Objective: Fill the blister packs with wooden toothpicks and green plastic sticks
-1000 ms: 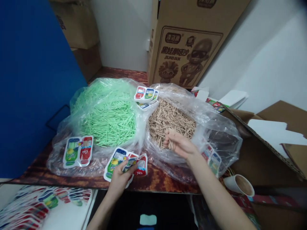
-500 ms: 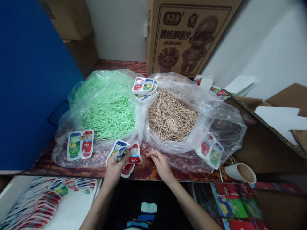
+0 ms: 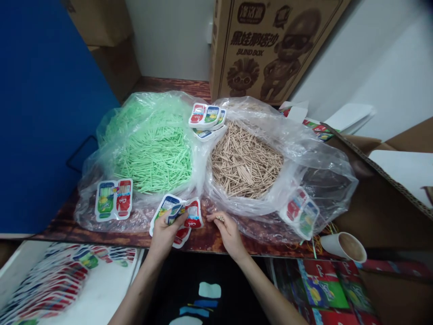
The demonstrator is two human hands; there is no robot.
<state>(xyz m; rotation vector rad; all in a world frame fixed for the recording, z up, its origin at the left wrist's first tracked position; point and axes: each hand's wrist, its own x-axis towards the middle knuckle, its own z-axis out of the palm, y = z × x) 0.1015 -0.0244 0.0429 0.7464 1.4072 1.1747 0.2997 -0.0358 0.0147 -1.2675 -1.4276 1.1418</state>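
Observation:
My left hand (image 3: 164, 231) grips a small stack of printed blister packs (image 3: 189, 213) with blue, green and red labels, at the table's front edge. Just to its right, my right hand (image 3: 227, 230) pinches a little bundle of tan sticks (image 3: 219, 218), fingers closed round them. Behind my hands lie two open clear bags: one full of green sticks (image 3: 152, 153), the other full of tan wooden sticks (image 3: 245, 162).
More blister packs lie on the green bag (image 3: 113, 200), between the bags (image 3: 205, 118) and on the right bag (image 3: 301, 212). A cardboard box (image 3: 270, 45) stands behind. A paper cup (image 3: 345, 247) sits right, a tray of packs (image 3: 50, 284) lower left, a blue panel (image 3: 43, 104) left.
My right hand left the tan stick bag with a pinch of sticks and came down to the table edge beside the left hand's packs. Since then both hands have hardly moved.

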